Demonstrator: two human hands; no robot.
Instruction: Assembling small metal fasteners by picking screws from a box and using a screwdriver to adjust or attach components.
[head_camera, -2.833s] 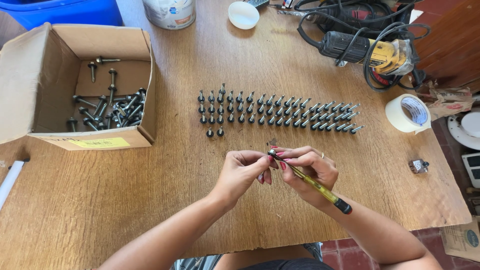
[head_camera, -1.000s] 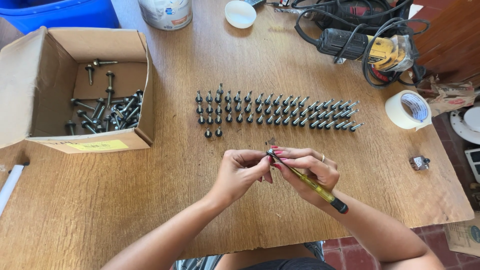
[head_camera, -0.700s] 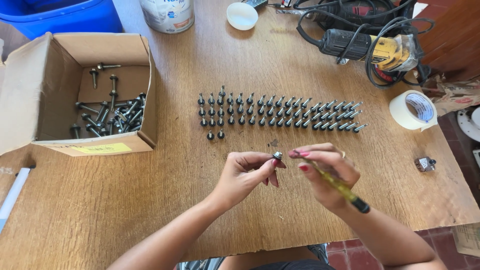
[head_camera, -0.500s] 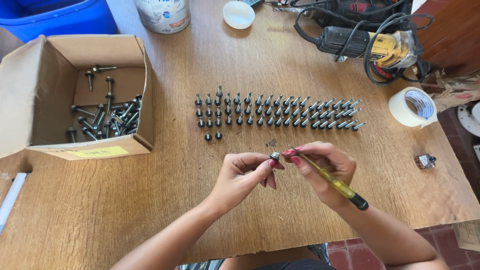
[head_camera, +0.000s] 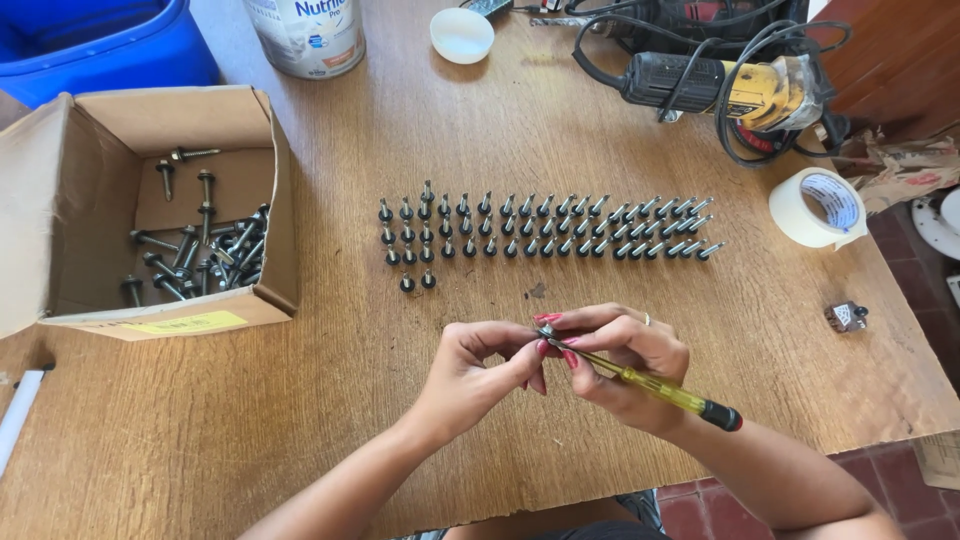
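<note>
An open brown cardboard box (head_camera: 150, 215) sits at the wooden table's (head_camera: 330, 400) left edge, a rectangular yellow label (head_camera: 186, 323) stuck along its near wall. At the far edge stands a round white tin (head_camera: 306, 35) — its wrap-around label carries blue lettering and an orange band. A blue plastic crate (head_camera: 95, 45) fills the far left corner.

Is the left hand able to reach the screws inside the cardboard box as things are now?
Probably yes. The cardboard box lies open on the left hand's side, with bare table between them. But its grip is busy with a small screw.
</note>
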